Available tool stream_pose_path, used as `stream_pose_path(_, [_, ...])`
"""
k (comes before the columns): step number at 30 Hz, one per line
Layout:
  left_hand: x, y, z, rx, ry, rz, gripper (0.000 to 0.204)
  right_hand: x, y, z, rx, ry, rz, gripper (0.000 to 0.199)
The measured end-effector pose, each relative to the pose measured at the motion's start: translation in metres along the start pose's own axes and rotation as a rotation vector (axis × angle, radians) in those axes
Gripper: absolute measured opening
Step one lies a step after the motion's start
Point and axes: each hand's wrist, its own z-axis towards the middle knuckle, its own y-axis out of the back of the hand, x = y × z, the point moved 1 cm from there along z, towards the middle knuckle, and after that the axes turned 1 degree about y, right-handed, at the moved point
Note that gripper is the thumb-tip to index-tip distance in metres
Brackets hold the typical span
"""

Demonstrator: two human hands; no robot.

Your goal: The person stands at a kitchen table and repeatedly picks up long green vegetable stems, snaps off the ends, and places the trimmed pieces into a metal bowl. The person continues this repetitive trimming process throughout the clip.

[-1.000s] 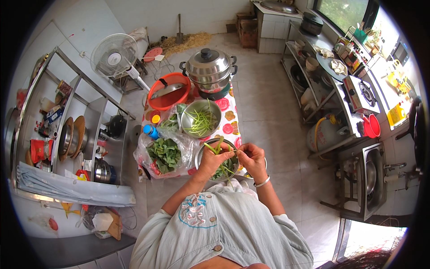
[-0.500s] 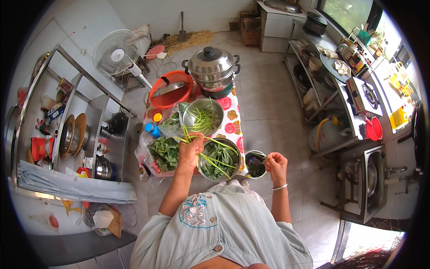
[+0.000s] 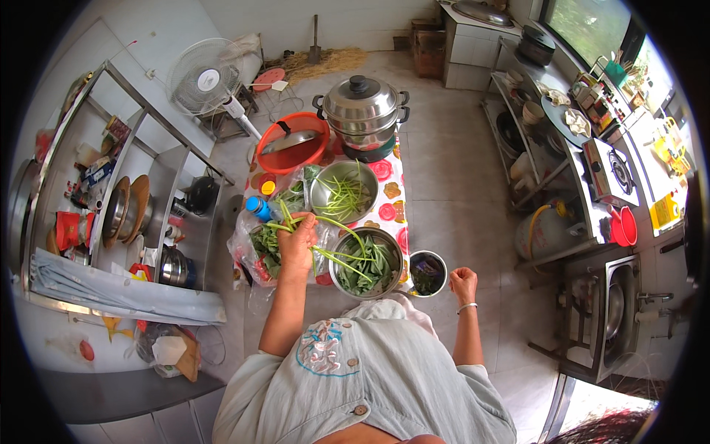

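Grips a loose bunch of long, thin, bright-green stems point(image 3: 286, 216) in the closed left hand point(image 3: 298, 240), with fingers wrapped round them, above the near part of a desk point(image 3: 397, 211) spread with a white cloth patterned in red and brown. Lets some stems reach rightward over a round, deep stainless-steel bowl point(image 3: 400, 259). Holds the right hand point(image 3: 464, 285) well apart from the left, just right of a round, pale-rimmed pail point(image 3: 445, 275), with fingers bunched together and a silvery bracelet point(image 3: 468, 306) at the wrist. Cannot tell about anything between those fingertips.

Shows heaped dark-green leaves point(image 3: 370, 266) inside the deep bowl. Shows darker, partly purplish leafy pieces point(image 3: 424, 277) low inside the pail, just beside the bowl. Left of the left hand, shows a crumpled clear plastic bag point(image 3: 242, 251) around broad green leaves point(image 3: 265, 244), partly hidden by hand and stems.

Farther out, just beyond the deep bowl, shows a second round steel bowl point(image 3: 319, 200) with thin, light-green stem lengths point(image 3: 344, 194) strewn inside. Beyond the bag, shows a blue-capped bottle point(image 3: 258, 208) near a small yellow-capped container point(image 3: 267, 186). At the far end, shows a round orange-red plastic basin point(image 3: 296, 159) bearing a flat metal piece point(image 3: 290, 140) with a dark handle, beside a tall, lidded stainless-steel pot point(image 3: 360, 107) with black handles and hidden contents.
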Motion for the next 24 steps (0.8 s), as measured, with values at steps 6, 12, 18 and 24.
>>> stream_pose_path(6, [0.008, -0.015, -0.008, 0.025, -0.061, 0.163, 0.019, -0.007, -0.039, 0.018, 0.292, 0.386, -0.716, 0.020])
stream_pose_path(12, [0.013, -0.022, -0.017, 0.054, -0.118, 0.345, 0.016, 0.005, -0.062, 0.032, 0.371, 0.424, -0.998, 0.024])
stream_pose_path(18, [0.012, -0.031, -0.026, 0.080, -0.145, 0.409, 0.017, -0.007, -0.071, 0.046, 0.470, 0.534, -1.258, 0.022])
stream_pose_path(24, [0.017, -0.017, -0.029, 0.023, -0.153, 0.458, 0.014, -0.020, -0.077, 0.049, 0.500, 0.681, -1.164, 0.022])
